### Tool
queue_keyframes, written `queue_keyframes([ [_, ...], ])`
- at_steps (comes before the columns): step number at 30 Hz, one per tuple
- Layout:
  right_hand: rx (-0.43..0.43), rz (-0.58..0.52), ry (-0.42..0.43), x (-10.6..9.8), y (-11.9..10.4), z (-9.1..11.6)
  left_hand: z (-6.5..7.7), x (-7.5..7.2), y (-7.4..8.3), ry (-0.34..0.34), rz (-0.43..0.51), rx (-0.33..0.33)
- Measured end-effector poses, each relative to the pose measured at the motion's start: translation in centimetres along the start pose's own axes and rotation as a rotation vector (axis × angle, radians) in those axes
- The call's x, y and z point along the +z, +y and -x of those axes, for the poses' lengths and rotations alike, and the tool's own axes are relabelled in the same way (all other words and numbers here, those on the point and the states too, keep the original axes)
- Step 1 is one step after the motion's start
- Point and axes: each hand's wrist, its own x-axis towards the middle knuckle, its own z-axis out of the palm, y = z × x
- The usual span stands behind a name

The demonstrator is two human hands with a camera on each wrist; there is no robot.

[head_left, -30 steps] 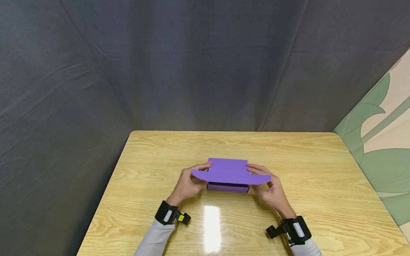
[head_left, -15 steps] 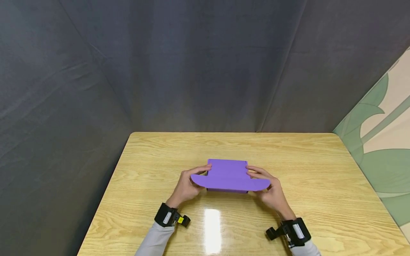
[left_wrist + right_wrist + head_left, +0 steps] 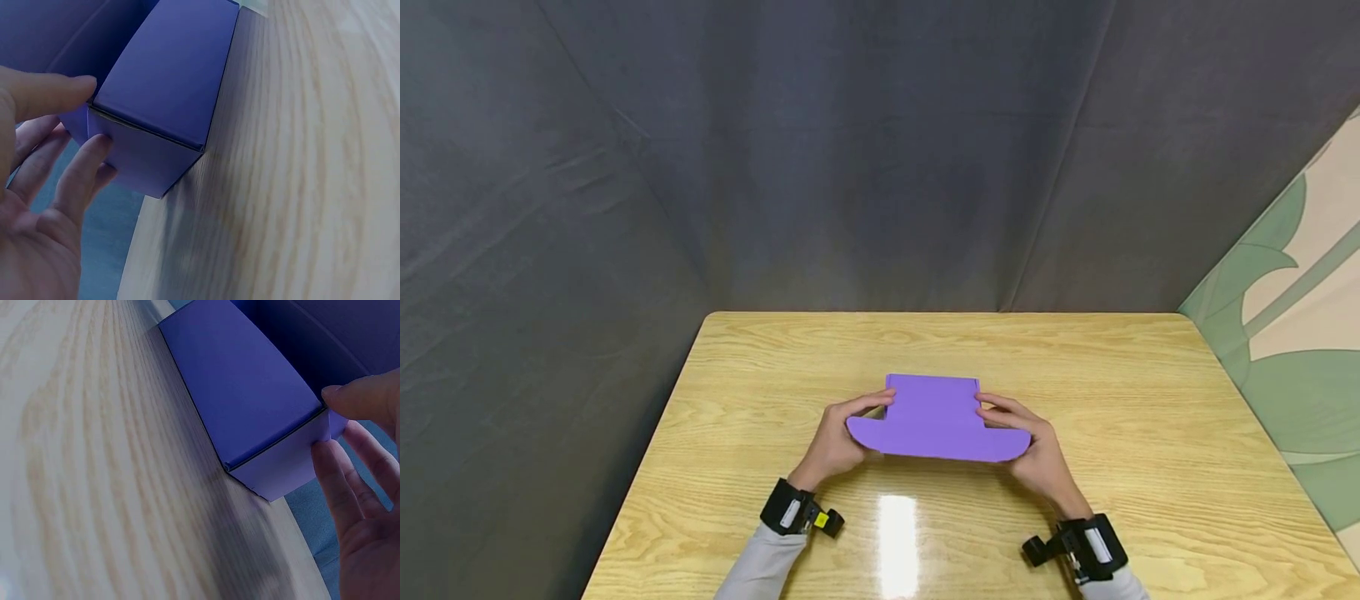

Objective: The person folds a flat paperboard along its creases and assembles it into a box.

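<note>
A purple cardboard mailer box (image 3: 933, 400) stands on the wooden table, its lid swung most of the way over. The lid's front flap (image 3: 937, 442), wide with rounded ends, juts toward me and hides the box front in the head view. My left hand (image 3: 833, 437) holds the left side. In the left wrist view its thumb is at the upper front corner of the box (image 3: 172, 69), with fingers against the side wall. On the opposite side my right hand (image 3: 1041, 454) holds the box the same way; its thumb (image 3: 356, 397) meets the other front corner, below the raised lid.
The wooden table (image 3: 760, 358) extends around the box on all sides. A dark grey curtain (image 3: 880, 167) hangs behind it and along the left. Leaf-patterned fabric (image 3: 1300, 375) lies beyond the right edge. Each wrist wears a black strapped camera (image 3: 790, 507).
The lid has come down toward me, and its front flap has sunk over the box's front opening. Both hands stay at the sides of the box.
</note>
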Motion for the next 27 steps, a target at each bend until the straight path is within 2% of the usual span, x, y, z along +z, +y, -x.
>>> queue_keyframes([
  [6, -0.004, -0.003, 0.006, 0.19, 0.15, 0.10, 0.11, 0.09, 0.01, 0.007, -0.020, -0.018],
  [9, -0.010, 0.017, 0.025, 0.20, 0.18, 0.15, 0.19, 0.17, -0.19, 0.016, -0.012, -0.014],
  [12, 0.021, 0.017, 0.052, 0.12, 0.15, 0.22, 0.16, 0.16, -0.22, 0.030, 0.018, -0.014],
  [17, 0.066, -0.084, 0.072, 0.04, 0.01, 0.20, 0.02, -0.07, 0.21, 0.046, 0.090, -0.085],
  [21, 0.040, -0.142, 0.059, -0.02, -0.10, -0.04, -0.13, -0.26, 0.54, 0.051, 0.121, -0.135],
  [27, 0.014, -0.161, 0.038, 0.02, -0.48, -0.41, -0.25, -0.61, 0.72, 0.048, 0.096, -0.132],
])
